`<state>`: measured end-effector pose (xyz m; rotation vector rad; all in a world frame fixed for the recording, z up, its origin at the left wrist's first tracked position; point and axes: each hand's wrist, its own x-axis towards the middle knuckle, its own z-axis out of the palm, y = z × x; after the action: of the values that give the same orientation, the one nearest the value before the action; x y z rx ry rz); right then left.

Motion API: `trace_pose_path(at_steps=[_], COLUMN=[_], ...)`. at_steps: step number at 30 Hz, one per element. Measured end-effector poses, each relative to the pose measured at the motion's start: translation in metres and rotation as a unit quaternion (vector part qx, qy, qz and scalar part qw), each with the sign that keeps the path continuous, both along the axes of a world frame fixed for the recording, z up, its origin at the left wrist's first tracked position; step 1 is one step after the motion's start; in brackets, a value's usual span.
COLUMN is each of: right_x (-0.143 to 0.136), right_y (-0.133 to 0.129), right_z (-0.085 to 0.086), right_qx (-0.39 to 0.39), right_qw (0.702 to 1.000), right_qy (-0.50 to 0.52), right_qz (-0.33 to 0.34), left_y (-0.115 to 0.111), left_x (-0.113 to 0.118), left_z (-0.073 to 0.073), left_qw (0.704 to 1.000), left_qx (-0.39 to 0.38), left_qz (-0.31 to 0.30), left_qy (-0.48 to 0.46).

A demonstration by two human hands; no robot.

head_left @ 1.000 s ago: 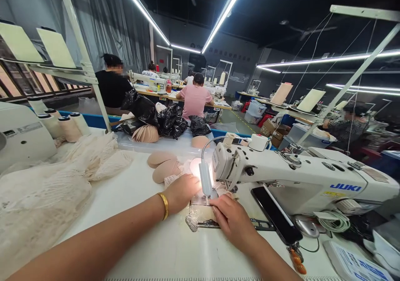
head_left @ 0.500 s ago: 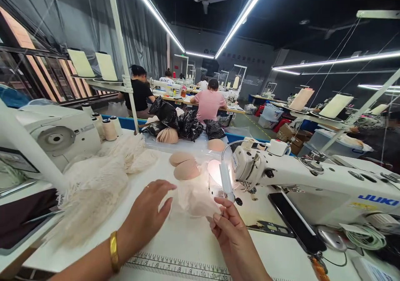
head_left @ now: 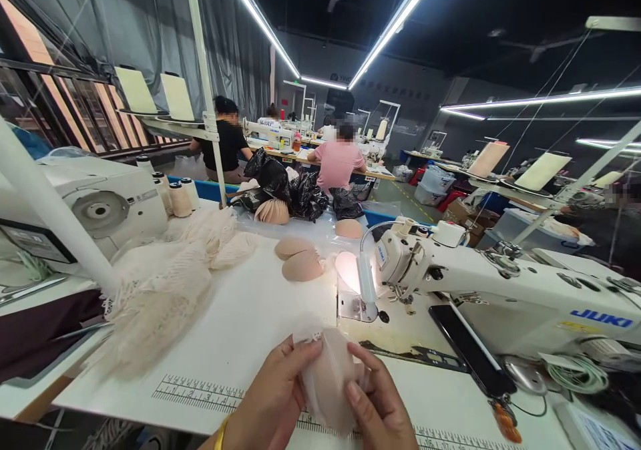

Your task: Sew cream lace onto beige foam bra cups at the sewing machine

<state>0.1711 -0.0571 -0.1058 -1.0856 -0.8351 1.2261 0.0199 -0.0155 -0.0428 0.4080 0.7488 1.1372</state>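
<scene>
A pale beige piece of sheer fabric [head_left: 328, 380], folded and slightly cup-shaped, is held upright low in the middle of the view, over the table's ruler marking. My left hand [head_left: 278, 390] pinches its left side, thumb on the near face. My right hand [head_left: 378, 400] grips its right edge between thumb and fingers. Beyond the hands, beige foam bra cups [head_left: 303, 266] lie stacked on the white table. Another cup [head_left: 347, 268] sits under the lit lamp [head_left: 367, 280], beside the needle end of a white sewing machine [head_left: 395, 263].
Cream lace [head_left: 165, 296] is heaped on the left near thread cones [head_left: 180, 198]. A phone [head_left: 471, 350] and a mouse [head_left: 525, 375] lie at right. Black plastic bags [head_left: 305, 193] stand behind the cups. Co-workers sit farther off, including a person in pink [head_left: 340, 159].
Both hands have drawn the fabric down and nearer. My left hand, open and apart from it before, now grips its left side. The view has shifted slightly.
</scene>
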Motion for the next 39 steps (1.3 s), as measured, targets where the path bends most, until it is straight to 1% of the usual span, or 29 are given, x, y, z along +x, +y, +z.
trace_pose_path(at_steps=[2,4,5,9,12,15,19,22,26,29,31,33,34,35,36,37,38,39], right_x=[0.001,0.0,0.0,-0.003,-0.002,0.0,0.003,0.004,-0.001,0.0,0.009,0.026,0.037,0.049,0.061,0.072,0.082,0.091], right_y=[0.006,0.01,0.011,0.013,0.014,0.015,0.016,0.016,0.018,0.016,0.015,0.016,0.019,0.024,0.032,0.042,0.054,0.067], right_z=[0.002,0.0,-0.002,-0.008,-0.007,-0.004,-0.001,-0.002,-0.003,-0.006,-0.01,-0.01,-0.009,-0.005,0.001,0.008,0.016,0.023], right_qx=[-0.007,-0.012,-0.012,-0.003,-0.002,-0.001,-0.001,-0.001,0.001,0.01,0.024,0.041,0.059,0.092,0.142,0.216,0.302,0.387], right_qw=[1.0,0.999,0.998,0.996,0.996,0.996,0.996,0.996,0.995,0.996,0.998,0.996,0.992,0.982,0.961,0.922,0.859,0.773], right_qy=[0.02,0.038,0.047,0.072,0.08,0.089,0.089,0.086,0.097,0.085,0.062,0.002,-0.051,-0.121,-0.204,-0.298,-0.395,-0.483], right_qz=[-0.011,-0.025,-0.034,-0.054,-0.048,-0.028,-0.009,-0.003,-0.02,-0.016,0.023,0.081,0.102,0.114,0.119,0.121,0.127,0.142], left_y=[-0.001,-0.001,-0.001,0.001,0.001,0.001,0.002,0.002,0.004,0.007,0.009,0.014,0.016,0.02,0.025,0.031,0.039,0.048], left_x=[0.004,0.006,0.007,0.009,0.009,0.011,0.011,0.012,0.016,0.018,0.015,0.007,0.002,-0.003,-0.007,-0.009,-0.01,-0.008], left_z=[0.0,0.0,0.0,-0.001,-0.003,-0.004,-0.001,0.002,0.003,0.004,0.01,0.021,0.027,0.033,0.038,0.042,0.042,0.041], left_qw=[0.999,0.997,0.997,0.998,0.998,0.998,0.999,0.999,1.0,0.999,0.997,0.988,0.976,0.953,0.911,0.85,0.771,0.685], left_qx=[-0.033,-0.057,-0.055,-0.005,0.006,0.025,0.033,0.025,0.003,0.017,0.045,0.087,0.124,0.176,0.248,0.335,0.426,0.509], left_qz=[0.029,0.053,0.056,0.059,0.067,0.055,0.042,0.034,0.006,-0.032,-0.068,-0.129,-0.173,-0.229,-0.289,-0.34,-0.373,-0.383], left_qy=[-0.004,-0.008,-0.009,-0.002,0.01,0.019,0.013,0.003,-0.003,0.002,0.005,0.022,0.05,0.096,0.156,0.224,0.291,0.353])
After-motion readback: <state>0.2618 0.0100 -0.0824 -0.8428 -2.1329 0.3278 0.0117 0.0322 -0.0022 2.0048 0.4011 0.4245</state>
